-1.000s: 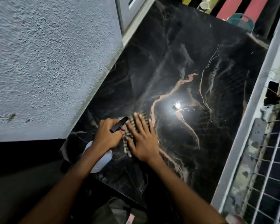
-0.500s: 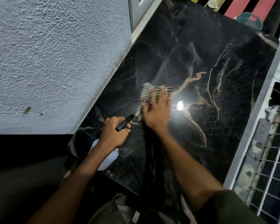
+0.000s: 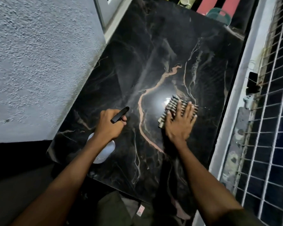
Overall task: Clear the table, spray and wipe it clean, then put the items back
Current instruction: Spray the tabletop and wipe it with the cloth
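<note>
Two hands over the black counter [image 3: 153,46] | left hand [image 3: 109,126] fingers curled tight round spray bottle [image 3: 103,150] | right hand [image 3: 180,124] fingers spread flat on striped cloth [image 3: 173,106], right of middle

Glossy marble table [image 3: 153,54]; rough plastered wall [image 3: 39,62].

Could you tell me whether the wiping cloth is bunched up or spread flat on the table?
Spread flat: the striped cloth lies open under the right hand's splayed palm on the table.
</note>
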